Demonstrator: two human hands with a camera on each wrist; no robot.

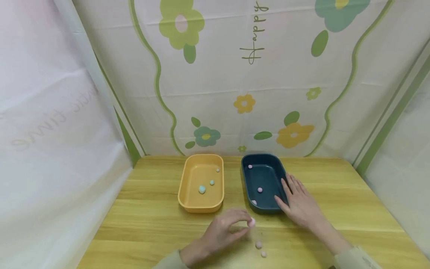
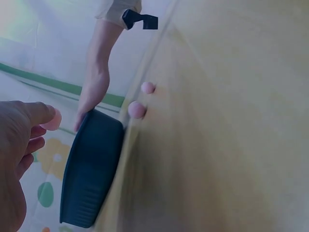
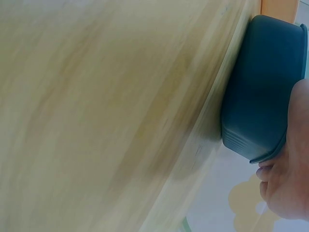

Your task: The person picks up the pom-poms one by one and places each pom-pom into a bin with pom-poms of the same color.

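My left hand (image 1: 224,230) pinches a small pink ball (image 1: 251,223) between thumb and fingertips, just in front of the dark blue tray (image 1: 265,210). The same pinched ball shows in the left wrist view, raised off the table. My right hand (image 1: 301,204) rests with spread fingers on the tray's right rim. Inside that tray lie three small pink balls, one (image 1: 260,190) near the middle. On the table by my left hand sit two more pink balls, a larger one (image 1: 258,244) and a smaller one (image 1: 263,254).
Left of the blue tray stands a yellow tray (image 1: 180,200) holding three pale blue-green balls, the largest (image 1: 202,189) toward its front. Both trays stand at the back of the wooden table (image 1: 141,224), before a flower-printed cloth (image 1: 208,82). Cloth also hangs at both sides.
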